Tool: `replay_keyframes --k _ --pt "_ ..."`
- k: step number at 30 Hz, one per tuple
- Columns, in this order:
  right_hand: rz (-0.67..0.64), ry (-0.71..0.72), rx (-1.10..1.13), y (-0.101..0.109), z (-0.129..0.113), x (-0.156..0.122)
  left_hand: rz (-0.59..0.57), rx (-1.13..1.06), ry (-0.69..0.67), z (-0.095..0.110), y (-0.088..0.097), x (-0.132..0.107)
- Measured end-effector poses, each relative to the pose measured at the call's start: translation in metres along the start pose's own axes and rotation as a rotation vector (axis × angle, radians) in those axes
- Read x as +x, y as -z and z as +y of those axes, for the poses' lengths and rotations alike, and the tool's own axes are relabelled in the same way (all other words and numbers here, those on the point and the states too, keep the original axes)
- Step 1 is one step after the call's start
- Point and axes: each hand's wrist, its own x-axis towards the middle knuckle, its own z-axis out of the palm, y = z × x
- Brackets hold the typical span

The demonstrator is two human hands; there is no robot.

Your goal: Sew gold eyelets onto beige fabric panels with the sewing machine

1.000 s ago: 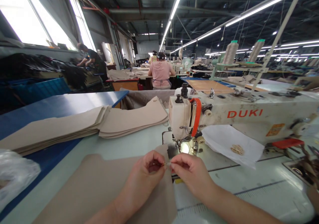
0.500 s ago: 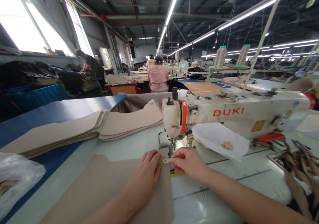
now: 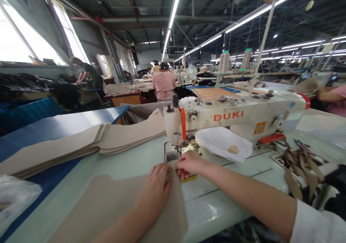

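A large beige fabric panel (image 3: 129,203) lies on the pale green sewing table, its top corner beside the needle area of a white sewing machine (image 3: 205,117). My left hand (image 3: 156,183) rests palm down on this panel, fingers stretched toward the corner and thumb apart. Close to its fingertips, my right hand (image 3: 190,163) is pinched on a small tab at the panel's edge, just in front of the presser foot. The tab is mostly covered by my fingers. A white cloth or paper sheet (image 3: 213,142) with a little heap of small gold-coloured pieces (image 3: 233,149) lies under the machine arm.
Stacked beige panels (image 3: 129,136) lie behind and left of my hands. A clear plastic bag (image 3: 16,199) is at the left edge. Brown straps with rings (image 3: 297,171) lie at right. Thread cones (image 3: 224,62) stand behind the machine; a person in pink (image 3: 164,82) sits ahead.
My right hand has brought the small tab left onto the panel's corner, against my left fingertips. The left hand stays on the panel. The view has turned slightly right.
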Motion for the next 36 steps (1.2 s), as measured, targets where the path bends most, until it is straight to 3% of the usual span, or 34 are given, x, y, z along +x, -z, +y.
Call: replay_keyframes --k 7,13,20,27,32,36 --pt "0.008 0.010 -0.149 0.000 -0.002 0.006 -0.066 0.015 -0.163 -0.001 0.002 0.022" --pt "0.060 0.115 -0.335 0.002 -0.001 0.008 -0.115 0.097 -0.177 0.002 0.000 0.030" --pt "0.227 0.417 -0.635 0.014 0.014 -0.016 -0.147 0.058 -0.115 0.003 0.001 0.032" --pt "0.271 0.818 -1.077 0.018 0.037 -0.030 -0.138 0.020 -0.091 -0.001 -0.001 0.030" --pt "0.293 0.895 -1.188 0.017 0.039 -0.025 -0.154 0.002 -0.106 -0.004 -0.002 0.031" --pt "0.226 0.937 -1.233 0.025 0.038 -0.030 -0.182 0.024 -0.126 -0.003 0.000 0.034"
